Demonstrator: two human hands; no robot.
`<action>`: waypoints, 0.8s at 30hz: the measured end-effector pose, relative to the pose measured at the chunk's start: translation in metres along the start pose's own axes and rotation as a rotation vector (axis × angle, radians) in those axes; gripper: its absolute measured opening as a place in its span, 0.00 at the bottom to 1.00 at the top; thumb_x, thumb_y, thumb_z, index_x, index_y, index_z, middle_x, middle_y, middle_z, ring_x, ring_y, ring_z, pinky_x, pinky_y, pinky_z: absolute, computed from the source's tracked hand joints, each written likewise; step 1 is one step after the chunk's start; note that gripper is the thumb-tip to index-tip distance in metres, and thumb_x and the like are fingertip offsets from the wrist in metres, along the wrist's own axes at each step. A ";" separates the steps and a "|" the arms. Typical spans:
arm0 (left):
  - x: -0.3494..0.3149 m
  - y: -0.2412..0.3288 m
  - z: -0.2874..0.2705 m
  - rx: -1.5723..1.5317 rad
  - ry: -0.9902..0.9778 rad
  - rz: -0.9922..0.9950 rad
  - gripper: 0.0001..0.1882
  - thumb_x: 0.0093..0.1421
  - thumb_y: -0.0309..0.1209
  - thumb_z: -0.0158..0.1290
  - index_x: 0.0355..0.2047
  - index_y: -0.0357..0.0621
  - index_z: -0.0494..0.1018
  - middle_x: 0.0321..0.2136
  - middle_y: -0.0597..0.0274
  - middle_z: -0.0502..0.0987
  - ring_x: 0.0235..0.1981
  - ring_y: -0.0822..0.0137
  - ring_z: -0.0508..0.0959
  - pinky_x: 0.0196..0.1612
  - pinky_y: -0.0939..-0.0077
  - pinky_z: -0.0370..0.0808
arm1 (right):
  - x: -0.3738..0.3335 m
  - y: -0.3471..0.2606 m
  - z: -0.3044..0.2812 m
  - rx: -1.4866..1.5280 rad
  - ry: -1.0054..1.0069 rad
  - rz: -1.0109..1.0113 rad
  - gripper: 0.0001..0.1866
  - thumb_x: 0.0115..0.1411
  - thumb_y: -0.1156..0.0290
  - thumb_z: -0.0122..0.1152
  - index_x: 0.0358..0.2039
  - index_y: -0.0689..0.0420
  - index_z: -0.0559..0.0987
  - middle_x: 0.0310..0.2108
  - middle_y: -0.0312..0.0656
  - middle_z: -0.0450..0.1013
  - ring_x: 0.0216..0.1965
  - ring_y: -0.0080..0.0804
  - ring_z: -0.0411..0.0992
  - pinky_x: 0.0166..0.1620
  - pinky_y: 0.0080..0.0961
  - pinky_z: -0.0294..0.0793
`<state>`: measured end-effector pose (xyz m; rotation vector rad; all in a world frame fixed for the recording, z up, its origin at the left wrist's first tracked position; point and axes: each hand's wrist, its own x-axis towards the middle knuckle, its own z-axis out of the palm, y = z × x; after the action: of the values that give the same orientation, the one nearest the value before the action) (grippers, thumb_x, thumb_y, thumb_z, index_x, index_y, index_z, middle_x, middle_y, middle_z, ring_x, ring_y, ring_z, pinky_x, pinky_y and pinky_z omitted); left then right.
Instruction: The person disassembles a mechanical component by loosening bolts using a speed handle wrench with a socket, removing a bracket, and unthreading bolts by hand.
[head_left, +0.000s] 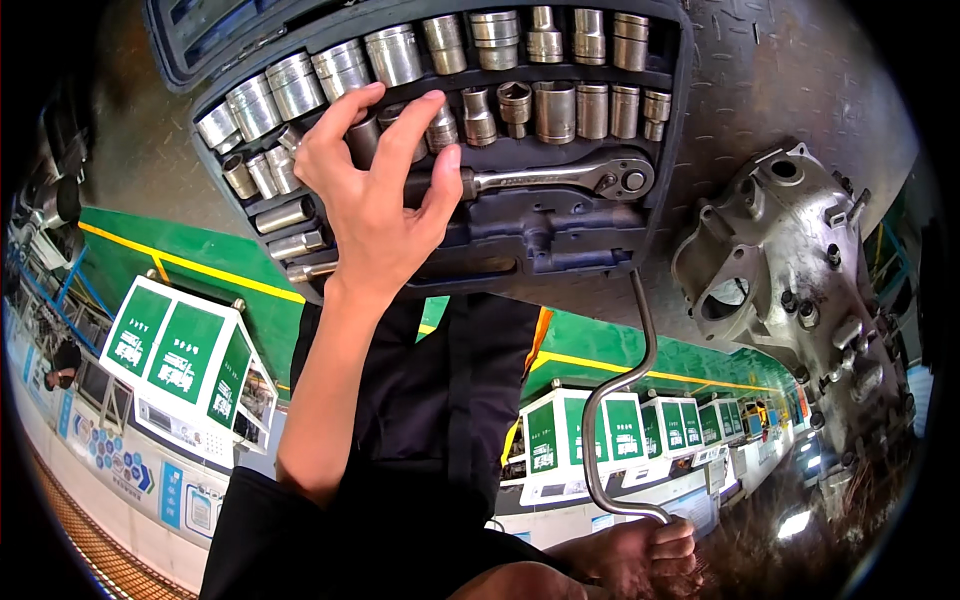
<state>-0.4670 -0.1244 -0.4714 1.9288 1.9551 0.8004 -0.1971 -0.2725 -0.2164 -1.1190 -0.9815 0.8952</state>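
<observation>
My left hand (375,190) hovers over an open socket set case (665,110), fingers spread, thumb and forefinger apart near a short socket (441,130). Whether a fingertip touches a socket I cannot tell. Partly behind this hand lies a ratchet wrench (560,176), its round head to the right. Chrome sockets (394,55) stand in rows in the case, a few hidden by my fingers. At the bottom, my right hand (655,555) is closed round one end of a bent steel speed handle (590,430). The handle's other end reaches the case's near edge.
A grey cast metal housing (780,250) with bolts and openings sits right of the case. Both rest on a dark tread-plate worktop (760,70). Beyond its edge are a green floor (190,255) with yellow lines and several white-and-green cabinets (180,350).
</observation>
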 end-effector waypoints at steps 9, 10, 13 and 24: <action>-0.004 0.005 -0.011 0.121 -0.067 -0.014 0.23 0.53 0.34 0.62 0.52 0.50 0.77 0.54 0.53 0.66 0.55 0.55 0.64 0.58 0.60 0.57 | 0.033 0.024 0.007 -0.025 0.042 0.029 0.26 0.69 0.53 0.33 0.12 0.45 0.52 0.08 0.26 0.41 0.10 0.20 0.38 0.19 0.25 0.44; -0.002 0.013 -0.011 0.221 -0.089 -0.002 0.24 0.54 0.33 0.63 0.53 0.49 0.77 0.55 0.51 0.65 0.57 0.54 0.62 0.60 0.59 0.56 | 0.034 0.025 0.004 -0.022 0.045 0.033 0.26 0.68 0.53 0.34 0.12 0.45 0.52 0.08 0.26 0.41 0.10 0.20 0.38 0.19 0.25 0.44; 0.004 0.023 -0.014 0.250 -0.119 0.009 0.26 0.54 0.37 0.65 0.54 0.49 0.76 0.55 0.52 0.66 0.57 0.54 0.62 0.60 0.57 0.53 | 0.033 0.023 0.000 0.021 0.012 0.058 0.26 0.68 0.53 0.34 0.12 0.45 0.52 0.08 0.26 0.41 0.10 0.20 0.38 0.19 0.25 0.44; 0.017 0.033 -0.013 0.098 -0.183 -0.034 0.20 0.55 0.33 0.65 0.47 0.45 0.76 0.52 0.54 0.68 0.52 0.52 0.65 0.57 0.57 0.59 | 0.019 0.014 0.011 -0.120 0.257 -0.072 0.24 0.70 0.58 0.36 0.15 0.46 0.53 0.10 0.28 0.45 0.13 0.19 0.40 0.20 0.23 0.43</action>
<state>-0.4479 -0.1118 -0.4394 1.9413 1.9431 0.5075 -0.2024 -0.2490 -0.2253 -1.2577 -0.8655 0.6227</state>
